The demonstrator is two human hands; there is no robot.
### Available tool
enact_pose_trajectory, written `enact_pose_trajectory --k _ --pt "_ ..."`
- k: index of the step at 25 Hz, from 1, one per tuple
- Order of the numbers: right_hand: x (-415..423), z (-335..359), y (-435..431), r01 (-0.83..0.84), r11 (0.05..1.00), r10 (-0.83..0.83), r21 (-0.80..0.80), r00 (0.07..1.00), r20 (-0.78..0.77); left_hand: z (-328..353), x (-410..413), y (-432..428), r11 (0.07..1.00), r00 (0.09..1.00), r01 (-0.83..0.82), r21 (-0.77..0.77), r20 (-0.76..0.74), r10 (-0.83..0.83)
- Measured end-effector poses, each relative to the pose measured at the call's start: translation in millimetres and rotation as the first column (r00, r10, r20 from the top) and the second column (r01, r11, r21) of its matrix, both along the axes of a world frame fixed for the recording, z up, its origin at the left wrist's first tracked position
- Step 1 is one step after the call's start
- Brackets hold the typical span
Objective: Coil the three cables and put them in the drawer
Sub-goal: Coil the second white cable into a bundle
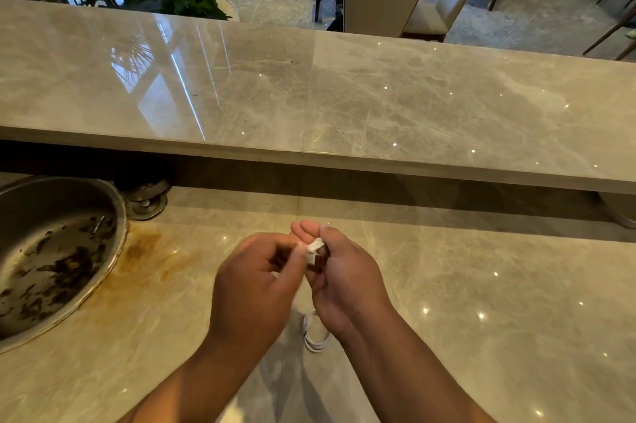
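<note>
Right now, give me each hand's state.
Left hand: closed, pinching the white cable end.
Right hand: closed on the same cable.

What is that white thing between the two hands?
In the head view, a white cable end sits pinched between the left hand and the right hand. More white loops hang below the right hand.
</note>
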State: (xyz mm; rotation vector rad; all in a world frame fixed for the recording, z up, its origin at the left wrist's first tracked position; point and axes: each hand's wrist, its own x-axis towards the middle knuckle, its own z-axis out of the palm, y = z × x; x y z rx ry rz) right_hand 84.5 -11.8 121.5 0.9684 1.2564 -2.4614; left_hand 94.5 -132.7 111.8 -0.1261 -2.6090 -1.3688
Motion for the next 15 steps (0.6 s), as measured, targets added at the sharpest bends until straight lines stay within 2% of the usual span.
enact_pose_trajectory --k 2,3,5,6,7,8,10,12,15 --pt "-1.9 0.4 0.7 -0.013 0.999 0.014 0.037 1.000 -0.014 -2.2 -7.8 -1.2 0.967 0.972 -0.126 0.223 0.225 0.075" --pt "-1.9 0.4 0.2 -0.019 0.998 0.019 0.055 1.000 -0.006 -3.1 -12.3 -1.4 0.931 0.934 -0.167 0.323 0.355 0.044" --pt "-0.9 -0.8 -1.1 -0.020 0.996 0.019 0.082 1.000 0.014 -3.0 -16.8 0.6 0.898 0.866 -0.196 0.394 0.499 -0.030" --pt "0.0 -1.7 -1.8 -0.018 0.996 0.016 0.085 1.000 0.017 -4.3 -16.1 2.2 0.921 0.876 -0.178 0.347 0.482 -0.012" --pt "0.6 -1.8 -3.3 -0.018 0.996 0.016 0.082 1.000 0.019 -5.5 -14.2 2.5 0.964 0.916 -0.129 0.232 0.401 0.026" --pt "1.4 -1.5 -5.0 -0.020 0.996 0.018 0.082 1.000 0.017 -5.2 -11.5 2.2 0.995 0.963 -0.062 0.076 0.268 0.040" --pt "2.4 -1.1 -7.9 -0.028 0.994 0.026 0.105 0.999 0.021 -2.3 -7.3 -1.0 0.981 0.997 0.066 -0.184 0.043 -0.059" --pt "1.9 -1.7 -7.1 -0.023 0.993 0.019 0.112 0.999 0.035 -0.1 -4.8 -4.7 0.929 0.979 0.195 -0.313 0.005 -0.204" --pt "-1.4 -4.7 -3.5 -0.002 0.996 -0.004 0.092 0.998 0.065 0.3 -0.9 -7.7 0.852 0.939 0.329 -0.407 0.046 -0.341"
